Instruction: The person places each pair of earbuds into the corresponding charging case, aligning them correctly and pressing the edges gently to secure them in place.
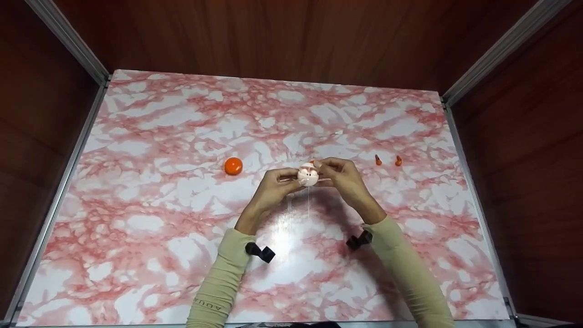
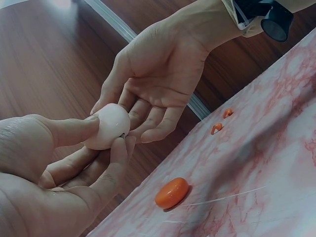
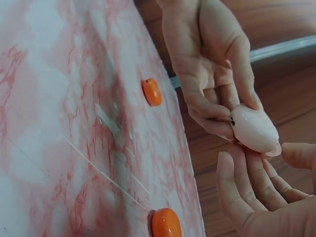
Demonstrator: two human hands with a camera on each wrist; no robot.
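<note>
Both hands are at a round white toy head [image 1: 309,176], raised above the table. A small face with dark dots shows on it in the head view, with a bit of orange at its top. My left hand [image 1: 273,187] pinches the head [image 2: 109,126] between thumb and fingers from the left. From the right, my right hand [image 1: 344,180] holds its far side with thumb and fingertips. In the right wrist view, the right hand [image 3: 276,202] has its thumb by a small pale flap on the head's edge and its fingers beneath. The exact contact is partly hidden.
A glossy orange rounded piece [image 1: 233,166] lies on the pink-and-white marbled table [image 1: 136,223], left of the hands. Two small orange pieces [image 1: 378,160] lie to the right. Dark wood-look panels [image 1: 273,41] with metal edging enclose the back and sides.
</note>
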